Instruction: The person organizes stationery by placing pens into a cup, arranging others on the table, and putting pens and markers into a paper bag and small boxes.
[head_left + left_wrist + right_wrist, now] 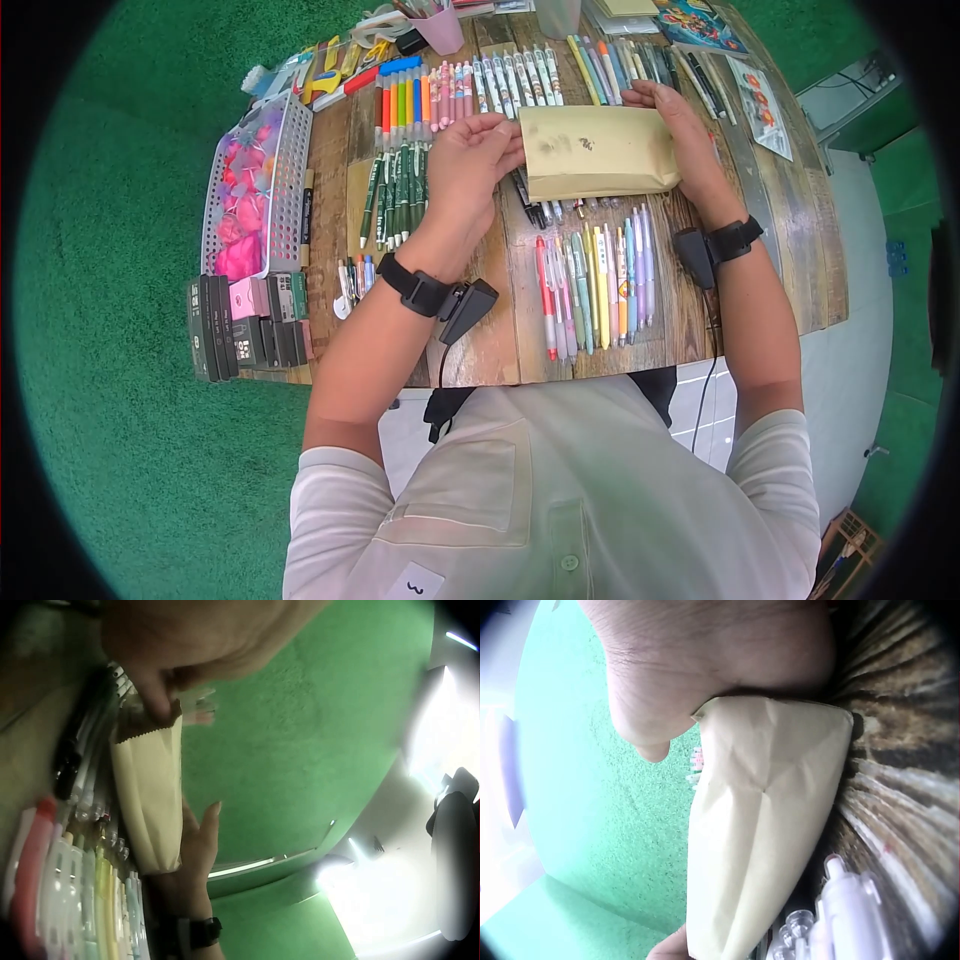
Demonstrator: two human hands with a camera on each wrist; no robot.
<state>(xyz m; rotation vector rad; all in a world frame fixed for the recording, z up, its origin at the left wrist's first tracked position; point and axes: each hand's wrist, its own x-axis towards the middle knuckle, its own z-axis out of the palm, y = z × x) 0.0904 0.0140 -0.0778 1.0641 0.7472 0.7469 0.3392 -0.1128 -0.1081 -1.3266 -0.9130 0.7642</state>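
Note:
A tan kraft paper bag (605,150) lies on its side over some pens, with dark smudges on its upper face. At its left end, my left hand (468,172) pinches the mouth. In the left wrist view, the thumb of the left hand (217,637) is at the bag's zigzag-cut edge (146,735). My right hand (692,150) rests along the bag's folded bottom end, its fingers extended past the far corner. The right wrist view shows that bottom end (772,750) beneath the palm of the right hand (720,652). What lies inside the bag is hidden.
Rows of pens cover the wooden table: green pens (395,195), colored markers (405,105), patterned pens (515,80) and pastel pens (595,280). A white basket (293,170) of pink items and stacked small boxes (255,320) stand left. A pink cup (438,32) is at the back.

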